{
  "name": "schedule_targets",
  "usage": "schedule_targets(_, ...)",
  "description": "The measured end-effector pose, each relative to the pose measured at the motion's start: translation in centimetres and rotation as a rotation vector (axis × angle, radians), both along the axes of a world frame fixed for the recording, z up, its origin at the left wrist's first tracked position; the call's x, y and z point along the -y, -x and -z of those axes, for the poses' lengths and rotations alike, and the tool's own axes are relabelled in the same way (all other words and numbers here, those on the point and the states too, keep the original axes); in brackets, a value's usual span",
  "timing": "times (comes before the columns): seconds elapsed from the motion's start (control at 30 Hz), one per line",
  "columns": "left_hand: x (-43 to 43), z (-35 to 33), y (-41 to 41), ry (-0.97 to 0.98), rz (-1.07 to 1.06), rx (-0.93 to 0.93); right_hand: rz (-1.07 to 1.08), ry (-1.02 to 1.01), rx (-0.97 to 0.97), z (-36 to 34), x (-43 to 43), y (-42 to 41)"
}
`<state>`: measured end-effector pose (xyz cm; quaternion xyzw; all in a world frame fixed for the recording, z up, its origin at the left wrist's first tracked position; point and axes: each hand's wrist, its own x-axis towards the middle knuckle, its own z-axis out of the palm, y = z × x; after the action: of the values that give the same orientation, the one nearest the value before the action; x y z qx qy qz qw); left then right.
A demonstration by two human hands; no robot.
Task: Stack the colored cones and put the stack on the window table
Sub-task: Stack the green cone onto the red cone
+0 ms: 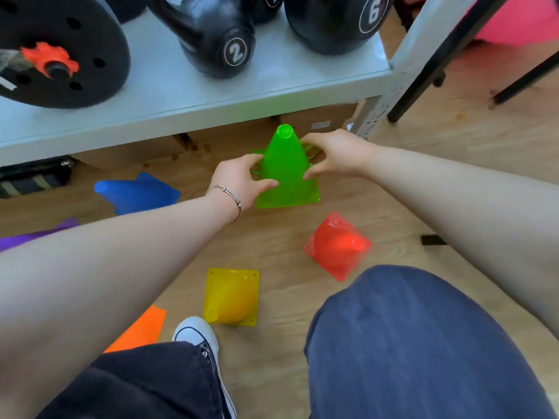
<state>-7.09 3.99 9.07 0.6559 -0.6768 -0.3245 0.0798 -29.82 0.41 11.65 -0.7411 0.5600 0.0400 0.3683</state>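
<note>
A green cone (284,167) stands upright on the wooden floor, and more green base corners show behind it. My left hand (239,184) grips its left side and my right hand (332,154) grips its right side. A red cone (337,246) lies tipped to the lower right. A yellow cone (231,296) lies on its side near my shoe. A blue cone (136,193) lies on its side to the left. The edge of a purple cone (33,235) shows behind my left forearm. An orange cone (140,329) is partly hidden by my left arm.
A white shelf (187,95) overhangs the floor just behind the green cone, bearing black kettlebells (211,37) and a weight plate (60,49). Cardboard boxes (317,120) sit under it. Black table legs (435,62) stand at the right. My knees and a shoe (196,334) fill the foreground.
</note>
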Motion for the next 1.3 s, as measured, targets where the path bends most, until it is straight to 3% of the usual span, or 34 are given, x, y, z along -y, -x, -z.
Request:
schedule_targets(0.23, -2.9, -3.0, 3.9, 0.029, 0.147, -0.016, -0.001, 0.06, -0.059, -4.1, -4.5, 4.4)
schedule_targets(0.57, -6.3, -3.7, 7.2, 0.01, 0.33, -0.064, 0.123, 0.005, -0.032, -4.3, -11.2, 8.7)
schedule_targets(1.0, -9.1, 4.2, 9.9, -0.136, 0.543, 0.014, 0.102, 0.075, -0.096, 5.2, -18.5, 10.8)
schedule_targets(1.3, -8.1, 8.7, 10.8, -0.205, 0.586, 0.012, 0.354, 0.068, -0.056, 10.7, -20.9, 9.4)
